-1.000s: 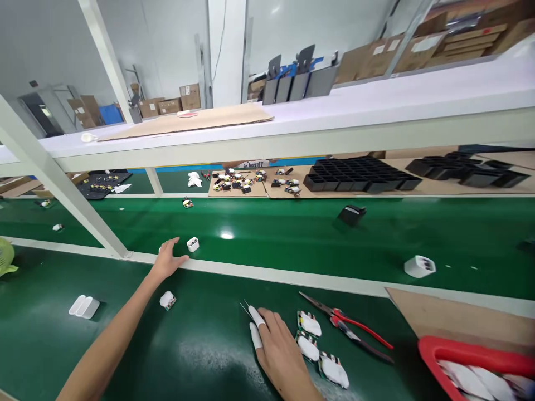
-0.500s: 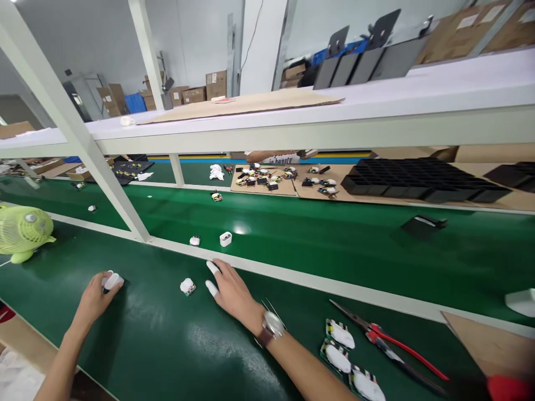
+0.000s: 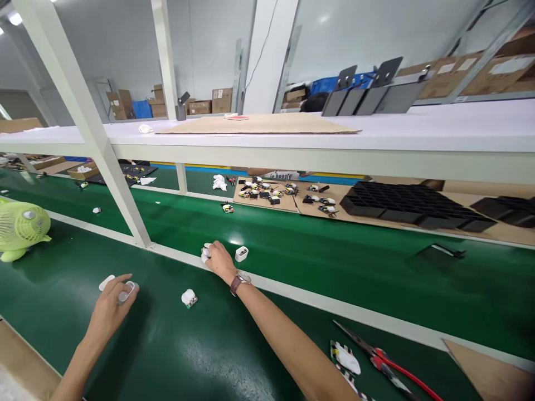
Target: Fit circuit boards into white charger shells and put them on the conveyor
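Note:
My left hand [image 3: 111,303] rests low on the near green mat, its fingers curled around a white plastic shell [image 3: 126,290]; a second white shell [image 3: 106,282] lies just beside it. My right hand [image 3: 217,257], with a watch on the wrist, reaches over the white rail onto the green belt and closes on a small white part [image 3: 205,252]. A white charger housing [image 3: 241,254] stands on the belt just right of that hand. A small circuit board with a white block [image 3: 189,298] lies on the mat between my hands.
A white frame post [image 3: 104,161] rises left of my right hand. Red-handled pliers [image 3: 387,362] and white-capped boards [image 3: 346,359] lie at lower right. A green fan [image 3: 20,228] stands far left. Black trays [image 3: 401,197] and small parts on cardboard [image 3: 267,195] sit beyond the belt.
My right hand moved forward from the mat over the rail and closed on the small white part on the belt. My left hand stayed at the white shells, now curled round one.

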The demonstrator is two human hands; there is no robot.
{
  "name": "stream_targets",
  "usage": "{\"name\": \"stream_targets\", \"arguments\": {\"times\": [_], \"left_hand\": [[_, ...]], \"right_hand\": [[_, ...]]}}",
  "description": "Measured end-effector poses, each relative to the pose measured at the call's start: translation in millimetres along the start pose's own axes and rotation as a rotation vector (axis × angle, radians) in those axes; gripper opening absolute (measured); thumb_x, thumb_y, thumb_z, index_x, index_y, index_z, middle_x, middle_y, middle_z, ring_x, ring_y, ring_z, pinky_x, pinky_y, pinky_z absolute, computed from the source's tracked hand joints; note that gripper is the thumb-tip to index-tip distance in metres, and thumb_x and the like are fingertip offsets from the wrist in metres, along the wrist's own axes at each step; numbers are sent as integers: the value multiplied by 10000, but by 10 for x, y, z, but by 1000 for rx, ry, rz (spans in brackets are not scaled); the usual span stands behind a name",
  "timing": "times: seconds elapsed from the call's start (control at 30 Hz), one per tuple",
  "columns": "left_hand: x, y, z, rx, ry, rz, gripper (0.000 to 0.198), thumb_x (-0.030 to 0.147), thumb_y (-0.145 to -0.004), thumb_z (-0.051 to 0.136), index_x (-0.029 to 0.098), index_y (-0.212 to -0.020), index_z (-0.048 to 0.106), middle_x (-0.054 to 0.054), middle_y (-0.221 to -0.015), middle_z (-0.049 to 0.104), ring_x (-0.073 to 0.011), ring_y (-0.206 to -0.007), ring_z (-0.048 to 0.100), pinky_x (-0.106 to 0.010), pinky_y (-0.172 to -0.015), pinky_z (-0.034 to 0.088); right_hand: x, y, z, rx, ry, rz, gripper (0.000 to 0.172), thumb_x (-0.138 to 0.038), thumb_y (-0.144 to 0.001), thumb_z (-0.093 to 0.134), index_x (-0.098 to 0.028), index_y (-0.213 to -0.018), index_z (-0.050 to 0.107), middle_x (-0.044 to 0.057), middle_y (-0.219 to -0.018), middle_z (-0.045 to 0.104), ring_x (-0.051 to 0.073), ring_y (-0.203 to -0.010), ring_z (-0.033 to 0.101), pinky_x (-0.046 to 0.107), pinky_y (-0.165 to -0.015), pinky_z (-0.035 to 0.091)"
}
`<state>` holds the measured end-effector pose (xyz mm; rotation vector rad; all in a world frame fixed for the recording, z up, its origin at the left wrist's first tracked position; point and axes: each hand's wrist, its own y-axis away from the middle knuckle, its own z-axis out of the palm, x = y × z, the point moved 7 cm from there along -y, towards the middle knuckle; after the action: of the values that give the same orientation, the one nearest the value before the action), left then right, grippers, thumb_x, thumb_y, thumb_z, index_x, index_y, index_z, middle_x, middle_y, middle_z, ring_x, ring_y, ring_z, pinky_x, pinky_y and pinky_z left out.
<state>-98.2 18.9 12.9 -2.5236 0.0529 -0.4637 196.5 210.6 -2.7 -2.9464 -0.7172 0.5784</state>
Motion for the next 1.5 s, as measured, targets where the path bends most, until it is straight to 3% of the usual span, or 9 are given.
{"name": "stream_targets", "arguments": {"times": [0.17,0.33,0.43,0.53,0.63,0.77,0.97,1.17,1.5], "left_hand": [[921,-21,160,-134,299,118,205,351,-1023,628,240,-857,581,-47,-1093,744,-196,-897,739,-302,-756,592],[1694,79,538,-315,456,380,283,428,-961,758,239,-1031,560,-56,-1047,711,-224,-982,720,-336,-841,587],[2025,156,851,-390,489,461,503,580,-878,799,227,-1121,536,-75,-1049,696,-248,-949,718,-362,-800,603],[2269,199,1130,-425,497,502,632,669,-821,802,212,-1162,529,-91,-1054,681,-265,-917,718,-378,-750,614],[2329,210,1300,-484,490,456,795,715,-723,853,215,-1254,536,-97,-1083,680,-305,-971,725,-426,-791,631],[2144,256,1307,-637,546,312,967,601,-710,926,263,-1475,443,-138,-1346,624,-340,-1235,663,-486,-1001,603],[1960,401,1350,-822,610,189,690,329,-946,761,351,-1539,409,-72,-1556,562,-299,-1444,545,-512,-1187,483],[2139,463,1359,-740,684,338,714,264,-1008,689,380,-1605,316,-59,-1464,644,-267,-1360,599,-488,-1138,515],[2146,476,1281,-675,649,422,732,226,-1025,640,317,-1644,261,-111,-1470,629,-284,-1375,579,-481,-1112,538]], "right_hand": [[-38,1054,-71,-23,-86,-211,276,-88,-990,531,-180,-1222,648,85,-1220,660,212,-1190,586,335,-1087,492],[140,2297,-30,128,-124,-284,495,-15,-944,469,-123,-1422,538,184,-1393,603,283,-1291,579,444,-1084,563],[284,2668,100,200,-4,-219,640,18,-926,431,-115,-1552,423,227,-1564,485,336,-1434,497,531,-1113,555],[355,2771,190,226,78,-156,714,50,-912,397,-140,-1599,368,230,-1628,419,360,-1484,452,580,-1106,556],[354,2760,168,221,39,-145,711,31,-919,424,-139,-1606,364,223,-1600,462,363,-1476,463,579,-1124,547],[393,2735,41,279,-46,-82,619,-88,-1006,487,-95,-1606,335,231,-1496,553,350,-1421,517,550,-1123,556],[341,2708,-162,408,-168,-108,431,-124,-1018,535,-175,-1444,493,151,-1213,669,304,-1151,650,533,-959,632],[89,2734,-405,442,-229,-175,506,-114,-1000,606,-198,-1479,469,149,-1291,650,299,-1226,612,528,-992,610],[-38,2749,-328,323,-73,-235,423,-60,-962,596,-137,-1377,569,174,-1357,615,361,-1279,558,549,-1005,600]]}}
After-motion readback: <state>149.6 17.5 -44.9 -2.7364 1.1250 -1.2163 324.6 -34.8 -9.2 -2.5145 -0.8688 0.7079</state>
